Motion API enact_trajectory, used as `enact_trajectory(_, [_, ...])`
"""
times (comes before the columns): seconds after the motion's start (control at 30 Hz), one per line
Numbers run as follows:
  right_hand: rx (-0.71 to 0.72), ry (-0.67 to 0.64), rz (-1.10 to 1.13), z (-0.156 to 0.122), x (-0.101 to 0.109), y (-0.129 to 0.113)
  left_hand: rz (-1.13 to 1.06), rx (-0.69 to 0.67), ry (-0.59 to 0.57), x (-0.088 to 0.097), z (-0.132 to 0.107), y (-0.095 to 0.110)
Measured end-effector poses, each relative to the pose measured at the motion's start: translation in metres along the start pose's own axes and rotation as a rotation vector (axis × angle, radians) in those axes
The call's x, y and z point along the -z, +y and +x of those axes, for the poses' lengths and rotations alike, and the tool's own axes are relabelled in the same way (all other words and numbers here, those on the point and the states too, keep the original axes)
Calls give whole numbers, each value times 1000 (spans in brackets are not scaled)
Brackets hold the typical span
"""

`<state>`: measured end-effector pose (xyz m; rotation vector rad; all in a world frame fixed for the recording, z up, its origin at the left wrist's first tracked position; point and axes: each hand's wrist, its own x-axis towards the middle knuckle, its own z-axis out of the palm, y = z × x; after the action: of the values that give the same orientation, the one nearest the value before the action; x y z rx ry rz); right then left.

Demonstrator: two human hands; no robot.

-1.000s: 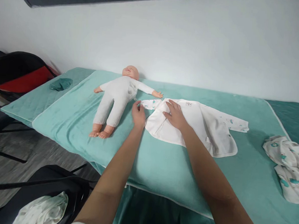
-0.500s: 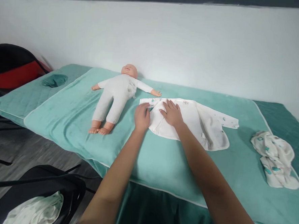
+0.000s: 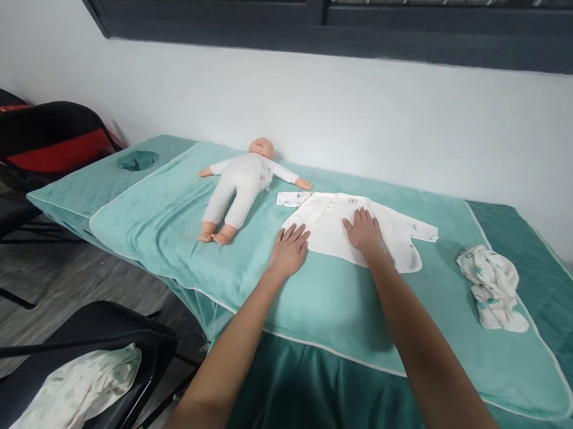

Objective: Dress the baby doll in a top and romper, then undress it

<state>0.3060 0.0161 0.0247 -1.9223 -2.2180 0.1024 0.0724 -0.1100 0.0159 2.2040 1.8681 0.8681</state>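
Observation:
A white baby shirt [image 3: 331, 227] with green-patterned sleeves lies spread flat on the green bed cover [image 3: 329, 308]. My left hand [image 3: 290, 248] rests with fingers stretched over the shirt's lower left edge. On its right half lies my right hand [image 3: 364, 232], palm down and fingers out, below the small printed label at the collar. Neither hand grips anything. Left of the shirt, a baby doll [image 3: 242, 184] in a white suit lies on its back with arms spread, one hand near the shirt's left sleeve.
Crumpled patterned baby clothing [image 3: 493, 285] lies at the bed's right. At the lower left, a black chair [image 3: 110, 320] holds a patterned cloth [image 3: 82, 383]. Red and black chairs [image 3: 53, 142] stand beyond the bed's left end. A wall [image 3: 322, 106] runs behind the bed.
My left hand has moved from the left sleeve down to the shirt's lower edge, its fingers now flat. My right hand has slid right across the shirt. The right side lies flatter. The view has shifted.

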Motion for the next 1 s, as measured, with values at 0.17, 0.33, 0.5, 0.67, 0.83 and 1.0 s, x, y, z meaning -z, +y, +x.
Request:
enact_trajectory(0.17, [5,-7,-35,-37,3,9,3,7,50,3,-4,2])
enact_trajectory(0.33, [-5,-38,-54,-60,7,3,-1,-122,35,9,-8,4])
enact_trajectory(0.5, [-12,-20,-62,-83,10,-3,3,-95,60,6,-7,3])
enact_trajectory(0.67, [-51,52,-90,-117,7,-8,-6,-100,76,3,-6,0])
enact_trajectory(0.83, [-24,98,-101,-156,7,-10,-18,-110,89,1,-6,0])
enact_trajectory(1.0, [-15,198,-35,-186,12,-13,-27,-105,95,1,-6,-1])
